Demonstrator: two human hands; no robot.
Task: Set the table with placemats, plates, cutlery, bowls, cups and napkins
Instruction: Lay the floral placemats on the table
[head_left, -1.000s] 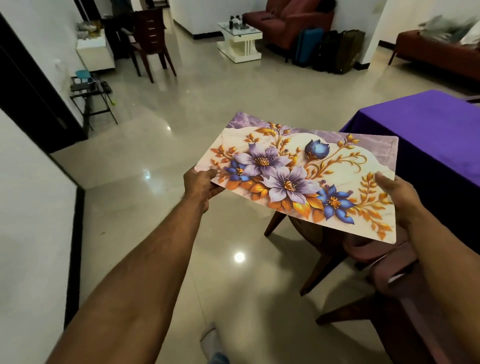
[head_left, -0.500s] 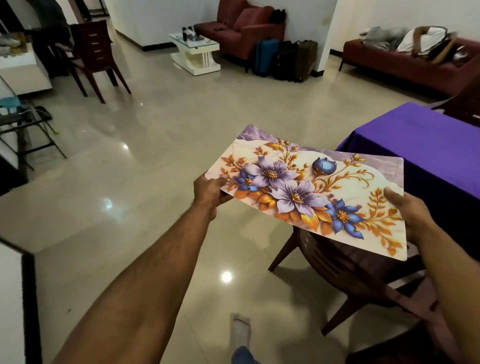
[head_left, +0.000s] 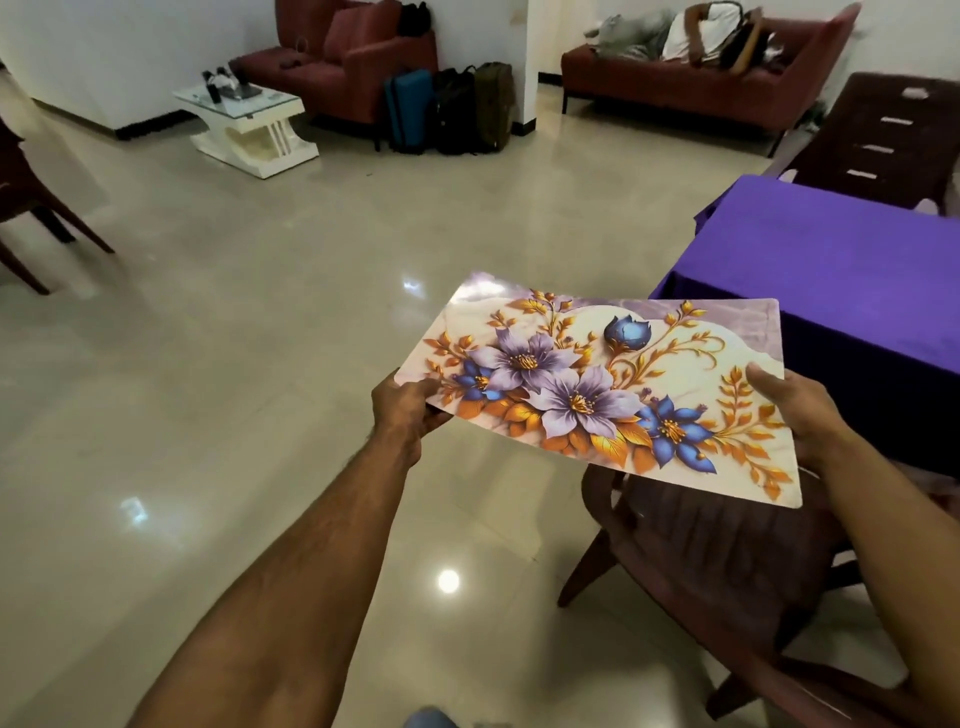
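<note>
Placemat (head_left: 602, 395) held flat (floral side up), long axis left-right; both hands' fingers pinching short edges.

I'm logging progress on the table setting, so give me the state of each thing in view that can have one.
Floral placemat: held in the air by both short ends, picture side up, not yet on the table.
Left hand: grip shut on the placemat's left end.
Right hand: grip shut on the placemat's right end.
Table: covered with a purple cloth, nothing on the part in view.
Brown chair: below the placemat, seat unoccupied.
</note>
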